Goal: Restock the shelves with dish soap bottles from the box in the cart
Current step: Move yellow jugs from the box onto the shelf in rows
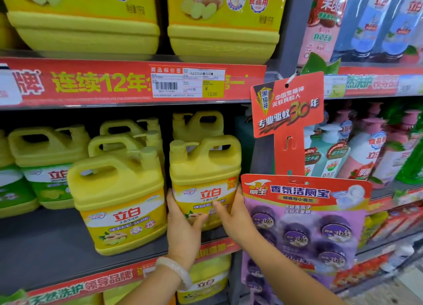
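Both hands on one bottle [204,178] at shelf [45,247] front edge. Left hand [183,227] grips lower left side, right hand [231,215] lower right, thumb across label. Bottle upright between grips, long axis vertical, handle on top. Neighbour bottle [119,204] just left of left grip. Judgement: push straight back to seat it; both hands equally near.

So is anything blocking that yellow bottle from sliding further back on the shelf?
Yes. Another yellow jug stands right behind the dish soap bottle that the left hand and right hand grip, so it can go back only until it meets that jug. The shelf is bare further left.
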`<move>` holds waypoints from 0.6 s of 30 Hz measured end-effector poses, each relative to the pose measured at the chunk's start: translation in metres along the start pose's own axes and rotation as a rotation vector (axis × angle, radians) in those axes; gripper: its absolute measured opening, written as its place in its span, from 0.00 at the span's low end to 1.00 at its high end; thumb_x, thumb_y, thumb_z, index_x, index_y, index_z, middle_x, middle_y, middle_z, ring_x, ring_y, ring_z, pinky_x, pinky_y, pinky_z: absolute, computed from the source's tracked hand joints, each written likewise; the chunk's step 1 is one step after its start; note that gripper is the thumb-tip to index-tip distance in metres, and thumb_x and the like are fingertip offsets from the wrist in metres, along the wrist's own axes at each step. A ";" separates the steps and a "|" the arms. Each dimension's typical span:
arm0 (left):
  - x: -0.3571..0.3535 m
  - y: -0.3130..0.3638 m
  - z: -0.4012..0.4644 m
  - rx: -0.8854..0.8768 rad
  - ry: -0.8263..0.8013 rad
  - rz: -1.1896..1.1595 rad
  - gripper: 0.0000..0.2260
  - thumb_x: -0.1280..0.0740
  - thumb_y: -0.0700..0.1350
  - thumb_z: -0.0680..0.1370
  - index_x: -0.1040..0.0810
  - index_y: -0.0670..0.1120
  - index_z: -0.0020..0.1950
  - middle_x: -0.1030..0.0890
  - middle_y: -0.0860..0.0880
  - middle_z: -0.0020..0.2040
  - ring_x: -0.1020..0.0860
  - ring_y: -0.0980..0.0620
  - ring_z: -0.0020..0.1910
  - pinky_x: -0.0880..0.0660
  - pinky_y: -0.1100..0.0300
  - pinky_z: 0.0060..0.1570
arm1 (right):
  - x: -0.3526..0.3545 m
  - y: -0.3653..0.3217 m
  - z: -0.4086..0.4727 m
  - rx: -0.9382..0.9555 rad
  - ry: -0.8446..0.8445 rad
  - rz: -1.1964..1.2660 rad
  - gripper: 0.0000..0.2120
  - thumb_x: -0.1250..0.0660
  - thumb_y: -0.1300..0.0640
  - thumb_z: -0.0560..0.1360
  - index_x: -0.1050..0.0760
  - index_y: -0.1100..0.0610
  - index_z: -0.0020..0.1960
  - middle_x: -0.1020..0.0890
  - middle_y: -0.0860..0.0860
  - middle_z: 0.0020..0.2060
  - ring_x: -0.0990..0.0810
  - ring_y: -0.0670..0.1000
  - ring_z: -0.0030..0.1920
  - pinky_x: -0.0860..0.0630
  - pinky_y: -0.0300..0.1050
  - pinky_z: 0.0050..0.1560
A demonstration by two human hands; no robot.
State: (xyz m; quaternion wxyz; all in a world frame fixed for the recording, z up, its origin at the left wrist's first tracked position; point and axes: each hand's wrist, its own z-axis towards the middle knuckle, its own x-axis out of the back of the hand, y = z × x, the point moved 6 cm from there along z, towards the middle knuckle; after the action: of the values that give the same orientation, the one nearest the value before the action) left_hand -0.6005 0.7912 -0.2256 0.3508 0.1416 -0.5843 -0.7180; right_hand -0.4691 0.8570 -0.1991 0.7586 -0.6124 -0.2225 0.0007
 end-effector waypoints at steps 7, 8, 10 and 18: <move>-0.015 -0.014 0.016 0.127 0.060 -0.057 0.40 0.24 0.40 0.68 0.42 0.47 0.74 0.26 0.42 0.63 0.23 0.50 0.58 0.26 0.47 0.60 | -0.008 0.001 0.013 -0.082 -0.002 -0.071 0.41 0.34 0.57 0.76 0.61 0.57 0.76 0.35 0.54 0.72 0.35 0.54 0.71 0.38 0.47 0.70; -0.018 -0.018 0.022 0.135 0.062 -0.062 0.40 0.24 0.40 0.68 0.42 0.47 0.74 0.26 0.42 0.63 0.24 0.46 0.61 0.27 0.44 0.61 | -0.010 0.002 0.016 -0.110 -0.019 -0.098 0.41 0.36 0.54 0.77 0.63 0.57 0.76 0.36 0.55 0.72 0.35 0.56 0.71 0.38 0.48 0.70; -0.025 -0.021 0.034 0.146 0.048 -0.090 0.41 0.24 0.40 0.68 0.43 0.48 0.74 0.26 0.43 0.64 0.25 0.45 0.62 0.28 0.43 0.62 | -0.012 0.004 0.026 -0.154 -0.026 -0.128 0.41 0.38 0.50 0.78 0.66 0.56 0.76 0.38 0.55 0.74 0.37 0.58 0.72 0.38 0.49 0.71; -0.036 -0.021 0.067 0.142 0.039 -0.097 0.40 0.25 0.41 0.69 0.43 0.49 0.75 0.28 0.45 0.68 0.29 0.46 0.67 0.30 0.45 0.65 | -0.011 0.003 0.058 -0.177 0.118 0.074 0.41 0.32 0.59 0.74 0.55 0.53 0.77 0.39 0.55 0.73 0.39 0.56 0.73 0.40 0.49 0.71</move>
State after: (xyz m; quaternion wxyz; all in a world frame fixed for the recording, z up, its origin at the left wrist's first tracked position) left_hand -0.6230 0.8659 -0.2341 0.3157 0.2083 -0.6194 -0.6880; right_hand -0.4984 0.9087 -0.1969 0.7127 -0.6839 -0.1539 -0.0269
